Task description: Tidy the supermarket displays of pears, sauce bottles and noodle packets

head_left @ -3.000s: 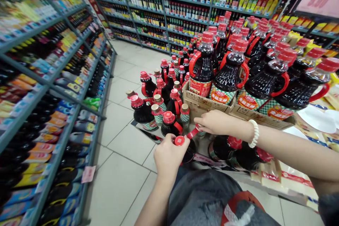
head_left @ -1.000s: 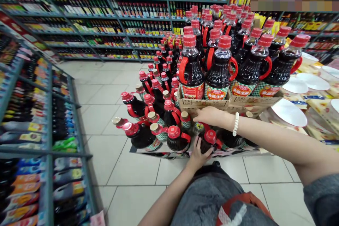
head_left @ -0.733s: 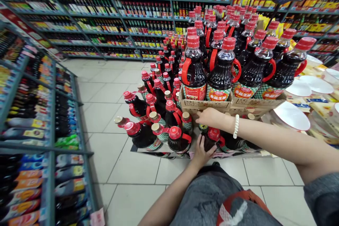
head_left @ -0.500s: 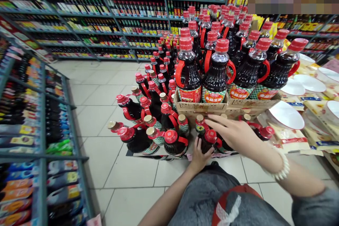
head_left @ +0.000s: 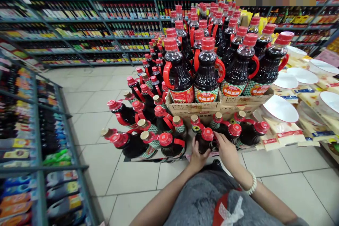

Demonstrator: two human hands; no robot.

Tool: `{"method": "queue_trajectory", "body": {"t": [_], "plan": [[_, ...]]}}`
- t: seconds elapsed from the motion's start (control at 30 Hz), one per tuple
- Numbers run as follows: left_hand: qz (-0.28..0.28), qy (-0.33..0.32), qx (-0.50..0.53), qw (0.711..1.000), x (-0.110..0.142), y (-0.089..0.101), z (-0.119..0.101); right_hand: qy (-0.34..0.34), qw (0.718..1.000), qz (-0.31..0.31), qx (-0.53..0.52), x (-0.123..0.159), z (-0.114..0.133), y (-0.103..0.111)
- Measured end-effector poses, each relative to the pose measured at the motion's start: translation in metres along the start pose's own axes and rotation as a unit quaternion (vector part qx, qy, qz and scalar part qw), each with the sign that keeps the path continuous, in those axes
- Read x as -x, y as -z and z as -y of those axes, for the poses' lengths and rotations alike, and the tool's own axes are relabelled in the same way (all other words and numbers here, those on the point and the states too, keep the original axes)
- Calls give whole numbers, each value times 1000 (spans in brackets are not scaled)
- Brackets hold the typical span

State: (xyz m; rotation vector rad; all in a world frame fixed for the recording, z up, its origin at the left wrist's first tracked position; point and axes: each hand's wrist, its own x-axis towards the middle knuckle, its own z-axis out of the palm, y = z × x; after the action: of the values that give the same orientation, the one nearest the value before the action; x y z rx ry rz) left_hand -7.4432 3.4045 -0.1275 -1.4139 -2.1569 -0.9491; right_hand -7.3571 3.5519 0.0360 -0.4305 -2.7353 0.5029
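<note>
A dark soy sauce bottle [head_left: 204, 142] with a red cap stands at the front edge of the display, joined by a red band to a smaller gold-capped bottle [head_left: 196, 123] behind it. My left hand [head_left: 198, 157] wraps round its left and front sides, thumb and fingers spread about the body. Against its right side, by the handle, my right hand [head_left: 227, 151] has its fingers closed; the handle itself is mostly hidden. Similar red-capped bottles [head_left: 234, 132] stand just right of my right hand, and another bottle [head_left: 171, 144] is to the left.
Above and behind, large soy sauce bottles [head_left: 207, 74] stand in open cardboard boxes [head_left: 194, 107]. White bowls [head_left: 280, 108] rest on packaged goods at the right. A shelf rack [head_left: 39, 169] runs along the left, and bottle-filled shelves [head_left: 127, 19] line the back.
My right hand has come down from above the bottles to the right side of the front bottle. My left hand stays around that bottle. The view has shifted slightly right.
</note>
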Motion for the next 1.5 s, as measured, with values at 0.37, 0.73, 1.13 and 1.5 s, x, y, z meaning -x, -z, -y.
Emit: {"method": "queue_trajectory", "body": {"t": [0.37, 0.73, 1.13, 1.5], "plan": [[18, -112, -39, 993, -9, 90, 23, 0, 995, -29, -93, 6, 0, 8], [-101, 44, -55, 992, -74, 245, 62, -36, 953, -276, -122, 36, 56, -6], [219, 25, -32, 975, -207, 257, 87, 86, 981, 21, -170, 18, 108, -55], [286, 31, -110, 951, -193, 295, 94, 51, 988, 5, -149, 44, 73, -56]]}}
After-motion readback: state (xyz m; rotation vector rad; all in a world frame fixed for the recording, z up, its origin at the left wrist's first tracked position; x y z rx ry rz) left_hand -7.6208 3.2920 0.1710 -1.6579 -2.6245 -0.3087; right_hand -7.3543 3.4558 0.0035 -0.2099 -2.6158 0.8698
